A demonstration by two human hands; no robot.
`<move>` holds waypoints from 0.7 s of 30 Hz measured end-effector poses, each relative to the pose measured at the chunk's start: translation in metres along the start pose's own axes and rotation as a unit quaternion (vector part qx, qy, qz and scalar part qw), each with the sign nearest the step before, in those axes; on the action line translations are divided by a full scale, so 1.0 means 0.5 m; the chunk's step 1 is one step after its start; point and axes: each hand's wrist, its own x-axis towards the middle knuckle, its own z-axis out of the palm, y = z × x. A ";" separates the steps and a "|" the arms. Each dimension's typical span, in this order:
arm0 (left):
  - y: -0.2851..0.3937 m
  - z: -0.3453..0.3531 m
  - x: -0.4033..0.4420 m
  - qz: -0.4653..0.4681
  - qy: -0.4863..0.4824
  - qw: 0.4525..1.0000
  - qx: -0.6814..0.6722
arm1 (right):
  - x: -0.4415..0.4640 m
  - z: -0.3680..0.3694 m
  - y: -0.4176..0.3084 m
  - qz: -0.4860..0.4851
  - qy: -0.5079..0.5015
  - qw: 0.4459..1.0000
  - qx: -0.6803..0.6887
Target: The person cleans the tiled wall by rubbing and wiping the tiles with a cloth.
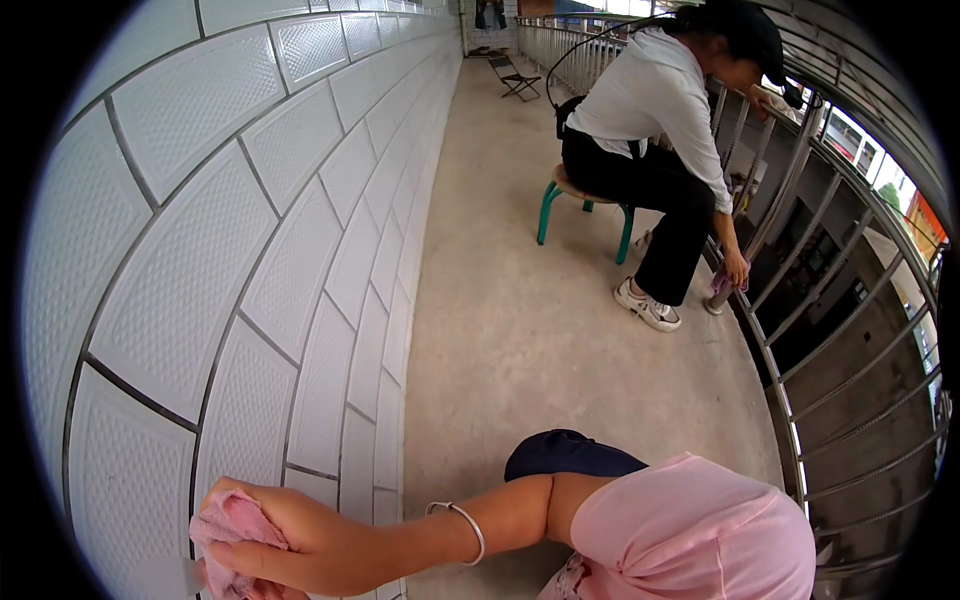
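Note:
My right hand (290, 545) is closed around a crumpled pink cloth (235, 530) at the lower left, close against the white tiled wall (185, 280). The thumb lies over the cloth, and part of the cloth is cut off by the bottom of the view. A pale bracelet (470, 530) circles the wrist, and the bare forearm stretches from the pink sleeve (700, 530) at the lower right. My left hand does not show.
A person (650, 110) in a white top sits on a green-legged stool (545, 212), holding a purplish cloth (728, 280) at the base of a railing post. Metal railing (840, 235) lines the right side. A folding chair (513, 78) stands farther down the concrete floor (490, 300).

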 end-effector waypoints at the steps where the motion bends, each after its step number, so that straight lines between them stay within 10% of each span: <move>1: 0.005 0.000 -0.002 0.002 0.001 1.000 0.002 | 0.000 0.001 0.006 0.011 0.003 1.000 -0.006; 7: 0.015 -0.033 -0.004 -0.038 -0.042 0.998 -0.031 | -0.005 -0.001 0.022 0.037 -0.009 0.999 0.000; 9: -0.007 -0.050 -0.007 0.241 0.034 0.935 0.257 | -0.006 -0.004 0.023 0.044 -0.023 0.998 -0.029; 13: 0.022 -0.071 0.016 0.126 0.005 0.984 0.127 | -0.007 0.001 0.045 0.017 0.003 0.999 -0.050; 17: 0.018 -0.017 0.000 0.139 -0.077 0.919 0.361 | -0.002 0.001 0.022 0.049 0.031 0.998 -0.004; 19: 0.012 -0.011 -0.004 0.162 0.002 0.795 0.585 | 0.000 0.003 0.027 0.001 0.029 0.997 -0.070; 21: -0.002 -0.010 0.002 0.188 0.005 0.847 0.497 | 0.008 -0.003 0.044 -0.041 0.010 0.984 -0.172</move>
